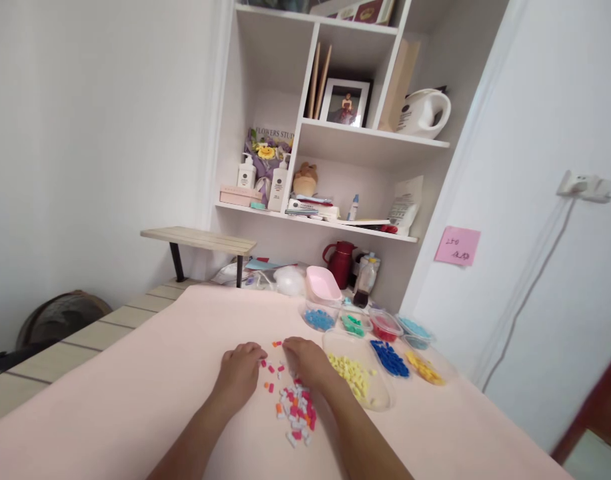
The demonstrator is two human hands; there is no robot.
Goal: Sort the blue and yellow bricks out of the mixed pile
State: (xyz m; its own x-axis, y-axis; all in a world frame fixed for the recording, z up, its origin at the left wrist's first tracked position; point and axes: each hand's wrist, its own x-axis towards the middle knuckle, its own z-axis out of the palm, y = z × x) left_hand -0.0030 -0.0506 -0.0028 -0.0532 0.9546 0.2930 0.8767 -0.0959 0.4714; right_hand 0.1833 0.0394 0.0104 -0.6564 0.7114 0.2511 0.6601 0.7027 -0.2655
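My left hand (239, 375) rests low over the pink tabletop, its fingers curled, with a small pink piece (263, 363) right at the fingertips. Across from it, my right hand (308, 360) bends inward with fingers drawn together; their undersides are hidden. Whether either hand grips a piece is too small to make out. Close to the right fingertips lie orange and pink pieces (277, 344). Between the hands are a few scattered pieces (271, 369). Nearer me, beside my right forearm, spreads a mixed pile of white, pink and orange pieces (296, 408).
Right of my hands is a clear tray (383, 399) of pale yellow pieces. Around it are containers of dark blue pieces (389, 358), yellow pieces (424, 368), blue pieces (319, 319) and green pieces (353, 325). A pink box (323, 285), red jug (341, 264) and bottle (365, 281) stand behind.
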